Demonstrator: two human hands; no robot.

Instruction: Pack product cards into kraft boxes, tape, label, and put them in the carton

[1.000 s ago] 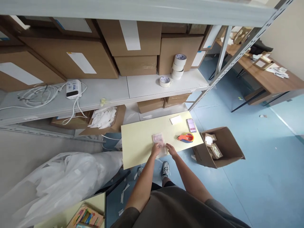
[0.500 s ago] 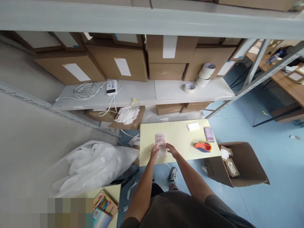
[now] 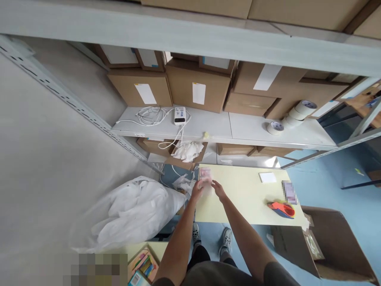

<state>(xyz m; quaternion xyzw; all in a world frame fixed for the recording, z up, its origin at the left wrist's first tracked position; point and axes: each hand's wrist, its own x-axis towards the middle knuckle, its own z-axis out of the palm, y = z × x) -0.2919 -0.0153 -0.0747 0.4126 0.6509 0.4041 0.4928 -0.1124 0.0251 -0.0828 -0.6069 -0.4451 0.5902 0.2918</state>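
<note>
A flat pink packet (image 3: pixel 205 173), seemingly in clear film, lies by the far left corner of the pale yellow table (image 3: pixel 241 198). My left hand (image 3: pixel 197 190) grips its near left part, fingers bent over it. Close to the packet's right edge is my right hand (image 3: pixel 219 190), fingers apart and pointing at it; whether the fingertips touch it I cannot tell. Motion blurs the near end of the packet, and its print is too small to read. Farther right on the table are a white card (image 3: pixel 267 177) and an orange and blue tool-like object (image 3: pixel 281 209).
Metal shelving holds cardboard boxes (image 3: pixel 198 88), tape rolls (image 3: pixel 275 128) and a white power strip (image 3: pixel 179 116) with cable. A carton of white scraps (image 3: pixel 188 151) sits below. A large white bag (image 3: pixel 139 210) is at left, an open carton (image 3: pixel 336 242) at right.
Both hands and the pink packet have moved left and away across the table, toward its far left corner. The camera view has turned left; both shoes now show.
</note>
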